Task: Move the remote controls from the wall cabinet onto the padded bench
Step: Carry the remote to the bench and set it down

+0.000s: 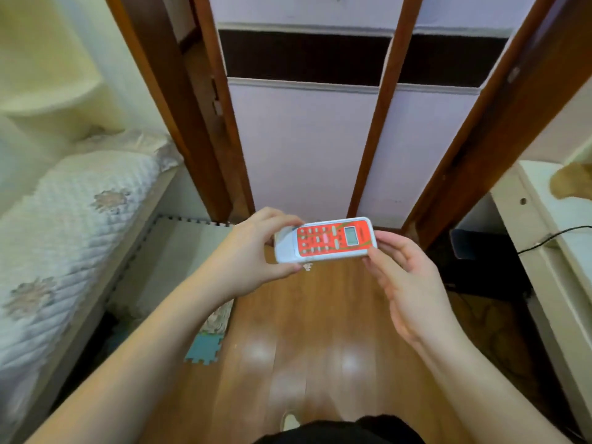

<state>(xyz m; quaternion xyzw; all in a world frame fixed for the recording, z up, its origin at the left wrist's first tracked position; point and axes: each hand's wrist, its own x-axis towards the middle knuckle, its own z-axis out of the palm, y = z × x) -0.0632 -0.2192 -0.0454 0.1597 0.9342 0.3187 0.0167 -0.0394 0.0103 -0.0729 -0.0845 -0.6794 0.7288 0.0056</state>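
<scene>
Both hands grasp one remote control above glossy, somewhat blurred wooden floor, padded bench leftward.

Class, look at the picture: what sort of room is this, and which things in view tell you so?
Probably a bedroom at home: a quilted padded bench, a wooden-framed wall cabinet and a wood floor.

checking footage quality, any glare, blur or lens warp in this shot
Head view: soft glare patches on the wooden floor; door frames splay outward from wide-angle distortion; quilted bench and frame edges look soft; the remote, held between left hand and right hand, is sharpest.
</scene>
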